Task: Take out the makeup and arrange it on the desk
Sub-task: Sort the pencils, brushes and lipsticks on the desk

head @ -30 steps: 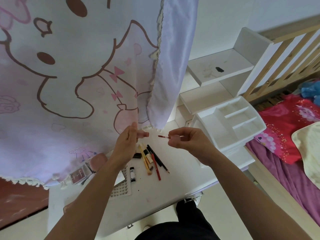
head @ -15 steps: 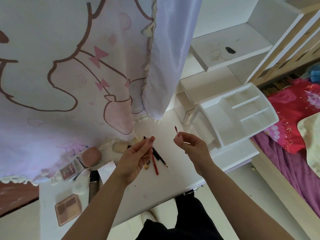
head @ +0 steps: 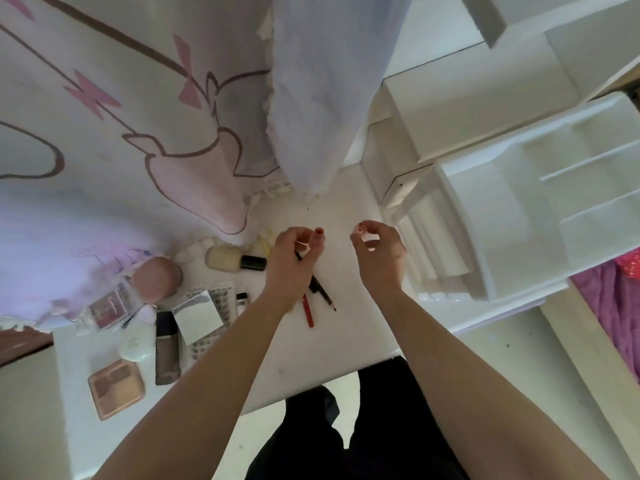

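Note:
My left hand point(head: 294, 261) holds a small pinkish lip-gloss tube point(head: 318, 237) with a red end, above the white desk point(head: 329, 348). My right hand point(head: 379, 252) is a little to its right, fingers curled, pinching a small applicator point(head: 360, 230) that is mostly hidden. A red pencil point(head: 308, 313) and a black pencil point(head: 325, 296) lie under my left hand. A powder brush point(head: 228, 258), a pink sponge point(head: 156, 278), a palette point(head: 110, 306), a white box point(head: 197, 317), a foundation bottle point(head: 167, 355) and a blush compact point(head: 116, 388) lie at left.
A white compartment organizer point(head: 519, 220) stands on the desk's right side, with white shelves behind it. A printed pink curtain point(head: 138, 133) hangs over the desk's back left. A bed with a purple sheet point(head: 609, 299) lies at far right.
Both hands have come down over the desk above the pencils. The applicator, held out sideways between the hands before, is now tucked into my right fingers. The view has tilted downward.

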### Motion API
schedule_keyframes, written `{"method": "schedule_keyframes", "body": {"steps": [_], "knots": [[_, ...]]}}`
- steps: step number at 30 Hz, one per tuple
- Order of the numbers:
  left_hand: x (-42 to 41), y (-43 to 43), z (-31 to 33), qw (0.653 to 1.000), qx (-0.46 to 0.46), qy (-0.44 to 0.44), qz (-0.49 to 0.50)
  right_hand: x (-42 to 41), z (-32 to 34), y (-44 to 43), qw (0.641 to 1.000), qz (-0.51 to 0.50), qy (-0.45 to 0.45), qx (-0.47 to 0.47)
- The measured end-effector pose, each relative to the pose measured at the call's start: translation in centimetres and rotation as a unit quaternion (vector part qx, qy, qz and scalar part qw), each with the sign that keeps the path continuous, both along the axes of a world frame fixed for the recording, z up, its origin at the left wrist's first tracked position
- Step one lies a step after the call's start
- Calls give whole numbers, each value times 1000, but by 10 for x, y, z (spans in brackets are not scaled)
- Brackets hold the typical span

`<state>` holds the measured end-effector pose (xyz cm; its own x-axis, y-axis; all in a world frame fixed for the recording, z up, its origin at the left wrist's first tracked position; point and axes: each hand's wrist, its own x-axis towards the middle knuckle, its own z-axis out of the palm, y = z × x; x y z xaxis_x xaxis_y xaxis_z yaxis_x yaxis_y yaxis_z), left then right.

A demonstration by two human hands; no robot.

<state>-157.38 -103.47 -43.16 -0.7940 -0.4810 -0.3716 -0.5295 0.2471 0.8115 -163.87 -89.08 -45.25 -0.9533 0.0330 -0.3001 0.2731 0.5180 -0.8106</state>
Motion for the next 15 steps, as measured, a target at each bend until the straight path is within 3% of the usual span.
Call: {"method": "schedule_keyframes", "body": {"steps": [10, 15], "knots": [[-44, 13, -24, 992, -109, -28, -55, -16, -29, -6, 1000, -8, -9, -11], [-43, 13, -30, 992, -107, -44, -49, -5, -29, 2, 999, 34, 10, 7]]}}
